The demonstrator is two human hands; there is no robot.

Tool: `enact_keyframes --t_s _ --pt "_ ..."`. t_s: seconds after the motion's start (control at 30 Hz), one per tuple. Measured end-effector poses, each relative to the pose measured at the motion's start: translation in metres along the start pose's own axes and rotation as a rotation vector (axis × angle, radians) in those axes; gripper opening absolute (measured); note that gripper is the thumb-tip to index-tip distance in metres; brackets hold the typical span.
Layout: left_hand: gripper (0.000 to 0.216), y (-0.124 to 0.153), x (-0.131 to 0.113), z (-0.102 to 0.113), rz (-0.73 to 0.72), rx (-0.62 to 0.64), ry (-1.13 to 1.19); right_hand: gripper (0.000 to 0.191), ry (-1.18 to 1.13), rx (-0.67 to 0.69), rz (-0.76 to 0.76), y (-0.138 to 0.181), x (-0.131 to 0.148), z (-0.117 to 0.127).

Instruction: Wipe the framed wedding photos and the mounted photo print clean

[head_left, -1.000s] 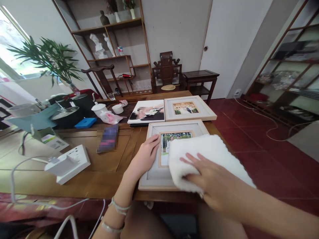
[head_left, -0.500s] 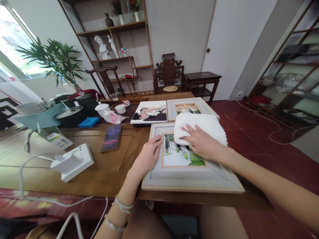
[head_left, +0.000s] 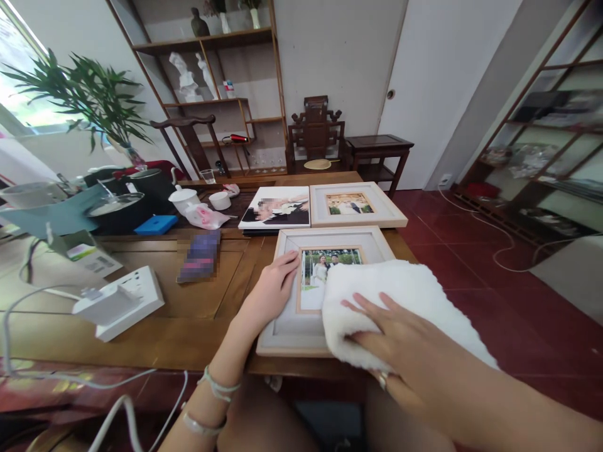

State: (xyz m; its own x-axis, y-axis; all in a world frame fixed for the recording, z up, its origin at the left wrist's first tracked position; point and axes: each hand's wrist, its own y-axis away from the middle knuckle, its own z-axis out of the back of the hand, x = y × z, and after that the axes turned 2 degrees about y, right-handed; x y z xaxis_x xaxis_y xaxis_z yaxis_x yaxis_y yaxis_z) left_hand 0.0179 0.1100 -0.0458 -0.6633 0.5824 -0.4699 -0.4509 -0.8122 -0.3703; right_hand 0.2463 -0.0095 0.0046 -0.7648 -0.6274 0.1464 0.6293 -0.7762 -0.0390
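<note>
A picture frame (head_left: 292, 336) with a pale mat and light wood edge lies flat at the table's front edge, holding a photo (head_left: 313, 295) of two people outdoors. My left hand (head_left: 272, 287) rests on the frame's left side, its fingers stretched along the mat. In my right hand (head_left: 384, 333) is a folded white fluffy cloth (head_left: 400, 282), pressed over the frame's right part and hiding its lower right corner. Beyond it lie a second framed picture (head_left: 396, 216) and a white-edged photo panel (head_left: 277, 204), side by side.
On the wooden table (head_left: 188, 326) to the left are a white power strip (head_left: 127, 307) with cables, a small box (head_left: 87, 254), a blue box (head_left: 156, 224), a white teapot (head_left: 183, 199) and a dark pot (head_left: 117, 210). A chair (head_left: 316, 135) and side table (head_left: 379, 147) stand behind.
My right hand has drawn the white cloth toward me and down the frame, uncovering the upper photo and the second framed picture. My left hand stays on the frame's left side.
</note>
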Motion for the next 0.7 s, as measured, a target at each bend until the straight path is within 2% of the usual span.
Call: enact_keyframes --t_s 0.07,0.2,0.37,0.5,0.7 --pt "0.037 0.0 0.0 0.001 -0.007 0.007 0.004 0.048 0.028 -0.066 -0.054 -0.011 -0.013 -0.007" --pt "0.036 0.0 -0.002 0.002 -0.01 0.014 0.009 0.041 0.135 -0.185 -0.126 -0.046 -0.057 -0.011" --pt "0.036 0.0 -0.003 0.002 -0.007 0.011 0.012 0.044 0.28 -0.178 -0.059 -0.09 -0.096 -0.004" --pt "0.036 0.0 -0.001 0.001 -0.01 0.009 0.012 0.049 0.252 -0.078 0.017 -0.092 -0.09 -0.003" --pt "0.037 0.001 0.0 -0.001 -0.009 0.008 0.007 0.042 0.018 0.102 0.115 -0.039 -0.041 0.012"
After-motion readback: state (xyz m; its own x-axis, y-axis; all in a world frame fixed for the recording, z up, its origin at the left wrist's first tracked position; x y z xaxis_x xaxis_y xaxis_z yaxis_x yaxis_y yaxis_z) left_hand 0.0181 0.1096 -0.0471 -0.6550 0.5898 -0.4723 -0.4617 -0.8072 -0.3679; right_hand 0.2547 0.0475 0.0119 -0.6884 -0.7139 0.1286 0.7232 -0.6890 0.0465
